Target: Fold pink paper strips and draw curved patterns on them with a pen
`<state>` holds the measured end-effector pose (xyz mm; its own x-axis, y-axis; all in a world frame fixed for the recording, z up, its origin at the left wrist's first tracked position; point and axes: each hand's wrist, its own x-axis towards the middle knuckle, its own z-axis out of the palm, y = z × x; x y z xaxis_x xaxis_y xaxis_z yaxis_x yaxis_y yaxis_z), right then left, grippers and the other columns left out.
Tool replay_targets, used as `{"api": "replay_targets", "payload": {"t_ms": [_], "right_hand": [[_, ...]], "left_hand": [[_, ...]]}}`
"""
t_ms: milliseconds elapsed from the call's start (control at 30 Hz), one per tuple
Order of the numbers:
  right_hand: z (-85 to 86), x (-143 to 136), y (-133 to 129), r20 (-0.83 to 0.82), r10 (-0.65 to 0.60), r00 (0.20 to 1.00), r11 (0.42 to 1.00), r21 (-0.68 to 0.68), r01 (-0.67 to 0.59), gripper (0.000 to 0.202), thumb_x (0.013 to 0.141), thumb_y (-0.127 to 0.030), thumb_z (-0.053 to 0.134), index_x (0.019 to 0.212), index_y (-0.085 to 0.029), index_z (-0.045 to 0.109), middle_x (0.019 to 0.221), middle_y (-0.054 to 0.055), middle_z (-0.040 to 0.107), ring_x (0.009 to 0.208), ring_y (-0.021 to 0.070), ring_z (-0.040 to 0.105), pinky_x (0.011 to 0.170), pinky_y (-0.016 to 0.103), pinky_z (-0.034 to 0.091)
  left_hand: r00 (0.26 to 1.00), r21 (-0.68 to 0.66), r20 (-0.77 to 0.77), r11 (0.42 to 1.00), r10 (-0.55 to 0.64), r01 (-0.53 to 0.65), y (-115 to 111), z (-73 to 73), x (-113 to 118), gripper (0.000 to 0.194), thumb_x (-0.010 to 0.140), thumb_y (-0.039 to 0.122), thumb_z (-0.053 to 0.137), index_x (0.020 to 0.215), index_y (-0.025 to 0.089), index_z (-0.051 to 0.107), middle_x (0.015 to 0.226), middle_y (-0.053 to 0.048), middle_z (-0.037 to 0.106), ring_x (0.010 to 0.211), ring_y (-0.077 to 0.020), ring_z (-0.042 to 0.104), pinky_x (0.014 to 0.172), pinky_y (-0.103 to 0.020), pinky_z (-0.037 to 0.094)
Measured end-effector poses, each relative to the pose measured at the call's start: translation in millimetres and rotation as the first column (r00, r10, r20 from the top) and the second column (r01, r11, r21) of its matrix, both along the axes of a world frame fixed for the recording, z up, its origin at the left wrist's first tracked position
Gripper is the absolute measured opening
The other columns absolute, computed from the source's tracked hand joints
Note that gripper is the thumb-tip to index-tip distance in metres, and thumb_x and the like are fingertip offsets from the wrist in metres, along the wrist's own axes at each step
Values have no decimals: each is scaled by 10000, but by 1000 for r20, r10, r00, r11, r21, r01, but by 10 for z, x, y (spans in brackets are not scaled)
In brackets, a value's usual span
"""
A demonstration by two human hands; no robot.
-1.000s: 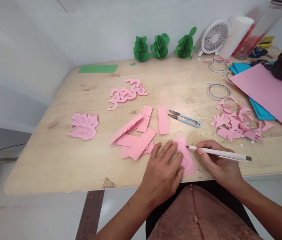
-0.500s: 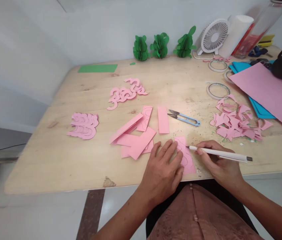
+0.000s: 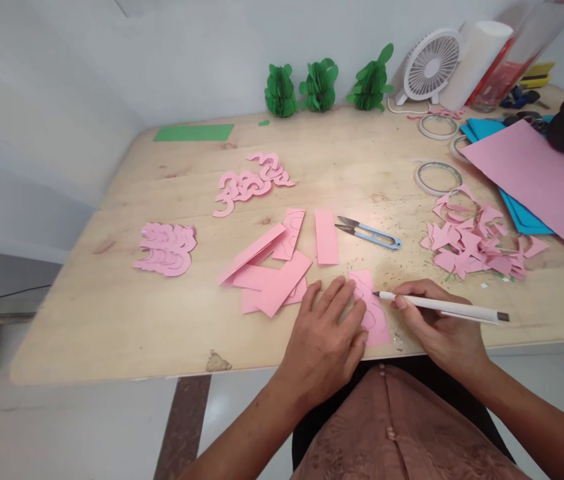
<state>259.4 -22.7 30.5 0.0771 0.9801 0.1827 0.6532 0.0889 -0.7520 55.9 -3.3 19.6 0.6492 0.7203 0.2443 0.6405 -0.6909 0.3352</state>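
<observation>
A small pink paper piece (image 3: 376, 317) with curved pencil-like outlines lies at the table's front edge. My left hand (image 3: 325, 337) rests flat with fingers spread, its fingertips pressing the paper's left side. Between the thumb and fingers of my right hand (image 3: 442, 327) is a white pen (image 3: 455, 307), its dark tip at the paper's upper right edge. Blue-handled thread snips (image 3: 375, 237) lie just beyond the paper. Left of them are a pink strip (image 3: 327, 238) and a loose pile of folded pink papers (image 3: 277, 283), one with drawn curves.
Pink curved cutouts (image 3: 245, 185) and a stacked row of them (image 3: 167, 249) lie to the left. Pink scraps (image 3: 477, 243), tape rolls (image 3: 439, 179) and a large pink sheet (image 3: 537, 180) over blue sheets are at right. Green paper figures (image 3: 321, 87) and a fan (image 3: 431, 67) stand behind.
The camera view has shifted very slightly. Both hands, the pen and the paper stay almost in the same place.
</observation>
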Motion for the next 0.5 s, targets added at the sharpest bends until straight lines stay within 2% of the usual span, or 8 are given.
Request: {"api": "replay_targets", "payload": {"t_ms": [500], "right_hand": [[-4,7,-15,15,22,1000,1000,-1,-22,96,902,-286,582,852,-225,637,730,-19,678,627,111,606,551,203,461]], "left_hand": [[1000,1,2,1000,2,-2,-2,4,5,319,926,250,495,1222,164,576,1434,-127,513,1366,-287,426,1135,-515,307]]}}
